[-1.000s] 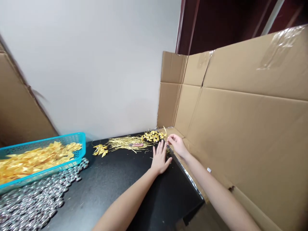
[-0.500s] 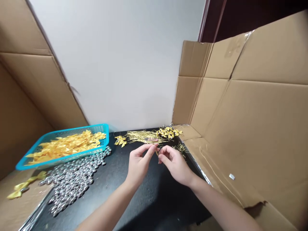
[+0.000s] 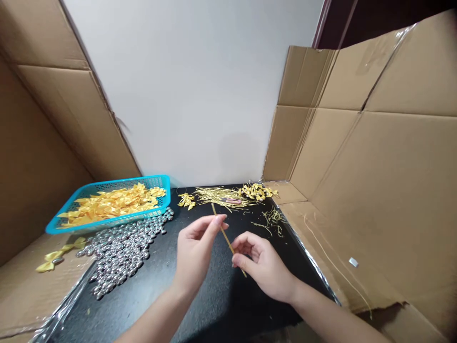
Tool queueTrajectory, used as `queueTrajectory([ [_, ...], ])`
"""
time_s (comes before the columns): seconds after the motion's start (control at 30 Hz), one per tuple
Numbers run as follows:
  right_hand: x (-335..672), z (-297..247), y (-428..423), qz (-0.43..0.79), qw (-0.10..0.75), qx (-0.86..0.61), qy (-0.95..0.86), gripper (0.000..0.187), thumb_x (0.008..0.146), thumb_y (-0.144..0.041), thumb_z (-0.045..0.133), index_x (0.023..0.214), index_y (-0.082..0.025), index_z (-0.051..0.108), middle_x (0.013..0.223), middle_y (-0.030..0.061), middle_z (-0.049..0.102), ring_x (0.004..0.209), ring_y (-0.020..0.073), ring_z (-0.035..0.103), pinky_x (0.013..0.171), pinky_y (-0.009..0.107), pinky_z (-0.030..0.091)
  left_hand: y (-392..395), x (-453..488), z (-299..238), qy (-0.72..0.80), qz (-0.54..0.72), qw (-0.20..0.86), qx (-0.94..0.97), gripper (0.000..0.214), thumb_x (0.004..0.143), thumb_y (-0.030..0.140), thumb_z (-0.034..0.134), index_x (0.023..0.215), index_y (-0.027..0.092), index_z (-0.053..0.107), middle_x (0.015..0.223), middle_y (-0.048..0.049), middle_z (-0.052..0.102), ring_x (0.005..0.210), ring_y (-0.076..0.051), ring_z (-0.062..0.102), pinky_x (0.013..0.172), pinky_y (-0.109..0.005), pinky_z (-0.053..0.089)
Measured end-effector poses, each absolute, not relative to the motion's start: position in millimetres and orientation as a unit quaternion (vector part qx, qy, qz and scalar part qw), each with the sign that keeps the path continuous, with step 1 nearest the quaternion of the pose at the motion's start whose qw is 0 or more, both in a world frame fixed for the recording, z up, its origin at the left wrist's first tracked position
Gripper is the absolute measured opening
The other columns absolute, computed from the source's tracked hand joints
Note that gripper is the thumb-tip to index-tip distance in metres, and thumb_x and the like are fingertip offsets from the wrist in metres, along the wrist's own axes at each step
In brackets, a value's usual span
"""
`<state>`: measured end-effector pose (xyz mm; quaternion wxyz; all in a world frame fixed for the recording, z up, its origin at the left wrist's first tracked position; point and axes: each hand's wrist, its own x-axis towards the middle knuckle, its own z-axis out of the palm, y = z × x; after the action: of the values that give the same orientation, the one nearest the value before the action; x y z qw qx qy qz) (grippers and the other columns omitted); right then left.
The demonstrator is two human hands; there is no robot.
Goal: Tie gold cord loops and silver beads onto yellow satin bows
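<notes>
A thin gold twist tie (image 3: 226, 237) runs slantwise between my hands above the black tabletop. My left hand (image 3: 196, 243) pinches it towards its upper end between thumb and fingertips. Lower down, my right hand (image 3: 259, 262) has its thumb and fingers closed on the same strip, and the lower tip sticks out below. Beyond the hands lies a pile of gold twist ties (image 3: 214, 195), with a small pink-handled tool (image 3: 232, 201) resting on it; its kind is hard to make out.
To the left, a blue basket (image 3: 53, 227) holds yellow ribbon bows (image 3: 114, 205). Silver beads (image 3: 124, 252) spread before it. Finished-looking bows with beads (image 3: 257, 191) lie at the back right, near loose wire scraps (image 3: 274, 217). Cardboard walls (image 3: 400, 190) flank the black table (image 3: 160, 290).
My hands have come closer and apart from each other, showing the twist tie stretched between them. The view has shifted slightly, and the pink-handled tool stays on the pile.
</notes>
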<state>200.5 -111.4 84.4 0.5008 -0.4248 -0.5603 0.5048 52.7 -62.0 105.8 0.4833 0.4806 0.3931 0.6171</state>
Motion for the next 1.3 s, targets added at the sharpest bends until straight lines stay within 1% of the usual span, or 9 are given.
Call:
queueTrajectory([
  [0.1, 197, 84, -111, 0.596, 0.493, -0.414, -0.48, 0.03, 0.07, -0.032, 0.081, 0.087, -0.017, 0.061, 0.071, -0.0036, 0.061, 0.064, 0.0107, 0.061, 0.07, 0.028, 0.05, -44, 47, 102, 0.412, 0.642, 0.497, 0.413, 0.023, 0.065, 0.038, 0.082, 0.075, 0.018, 0.079, 0.066, -0.0011, 0.074, 0.07, -0.015, 0.064, 0.07, -0.024, 0.049],
  [0.27, 197, 84, -105, 0.726, 0.449, -0.378, -0.357, 0.048, 0.053, -0.034, 0.091, 0.085, -0.015, 0.061, 0.064, -0.0044, 0.065, 0.058, 0.0099, 0.064, 0.068, 0.027, 0.05, -20, 42, 90, 0.436, 0.628, 0.548, 0.339, 0.033, 0.055, 0.04, 0.085, 0.075, 0.015, 0.078, 0.063, 0.0001, 0.07, 0.062, -0.01, 0.058, 0.058, -0.019, 0.041],
  [0.33, 198, 84, -104, 0.76, 0.429, -0.369, -0.319, 0.048, 0.052, -0.033, 0.091, 0.085, -0.015, 0.061, 0.062, -0.0042, 0.066, 0.057, 0.0101, 0.065, 0.068, 0.028, 0.05, -19, 41, 86, 0.443, 0.612, 0.573, 0.319, 0.037, 0.05, 0.039, 0.087, 0.075, 0.013, 0.077, 0.062, -0.0002, 0.069, 0.06, -0.01, 0.057, 0.056, -0.019, 0.04],
  [0.47, 199, 81, -104, 0.76, 0.44, -0.369, -0.303, 0.039, 0.062, -0.038, 0.083, 0.084, -0.014, 0.063, 0.062, -0.0025, 0.067, 0.058, 0.0106, 0.064, 0.068, 0.027, 0.049, -21, 39, 84, 0.446, 0.585, 0.615, 0.283, 0.04, 0.047, 0.036, 0.088, 0.077, 0.012, 0.076, 0.061, 0.0012, 0.067, 0.057, -0.009, 0.056, 0.053, -0.018, 0.04],
  [0.7, 203, 74, -101, 0.73, 0.463, -0.396, -0.311, 0.033, 0.062, -0.039, 0.078, 0.076, -0.016, 0.059, 0.058, -0.0036, 0.06, 0.055, 0.0092, 0.056, 0.062, 0.025, 0.045, -23, 39, 93, 0.441, 0.546, 0.674, 0.23, 0.022, 0.061, 0.025, 0.079, 0.078, 0.014, 0.072, 0.06, 0.0052, 0.064, 0.049, -0.006, 0.055, 0.049, -0.018, 0.04],
  [0.87, 201, 64, -100, 0.671, 0.485, -0.444, -0.342, 0.028, 0.066, -0.039, 0.07, 0.077, -0.017, 0.057, 0.063, -0.0039, 0.057, 0.058, 0.0079, 0.053, 0.063, 0.023, 0.044, -24, 40, 93, 0.441, 0.526, 0.697, 0.207, 0.009, 0.071, 0.02, 0.072, 0.079, 0.015, 0.07, 0.061, 0.006, 0.063, 0.046, -0.005, 0.056, 0.048, -0.018, 0.041],
  [1.07, 206, 40, -81, 0.543, 0.463, -0.528, -0.459, 0.018, 0.075, -0.034, 0.059, 0.081, -0.018, 0.06, 0.069, 0.0005, 0.061, 0.063, 0.0136, 0.058, 0.067, 0.03, 0.049, -23, 40, 89, 0.447, 0.519, 0.694, 0.224, 0.006, 0.075, 0.021, 0.069, 0.079, 0.017, 0.068, 0.06, 0.0056, 0.062, 0.047, -0.006, 0.056, 0.05, -0.019, 0.045],
  [1.2, 228, 29, -30, 0.359, 0.431, -0.606, -0.565, 0.006, 0.08, -0.022, 0.063, 0.085, -0.019, 0.065, 0.09, 0.0048, 0.067, 0.086, 0.0198, 0.062, 0.086, 0.037, 0.049, -17, 40, 85, 0.446, 0.511, 0.679, 0.281, 0.011, 0.07, 0.026, 0.073, 0.076, 0.017, 0.069, 0.063, 0.003, 0.066, 0.057, -0.009, 0.062, 0.056, -0.02, 0.048],
  [1.3, 241, 26, 20, 0.242, 0.366, -0.651, -0.62, 0.011, 0.086, -0.02, 0.065, 0.096, -0.018, 0.067, 0.116, 0.0095, 0.064, 0.113, 0.0251, 0.056, 0.101, 0.044, 0.044, -9, 41, 85, 0.442, 0.49, 0.66, 0.359, 0.017, 0.064, 0.029, 0.079, 0.073, 0.016, 0.072, 0.067, -0.0019, 0.071, 0.066, -0.014, 0.066, 0.062, -0.022, 0.05],
])
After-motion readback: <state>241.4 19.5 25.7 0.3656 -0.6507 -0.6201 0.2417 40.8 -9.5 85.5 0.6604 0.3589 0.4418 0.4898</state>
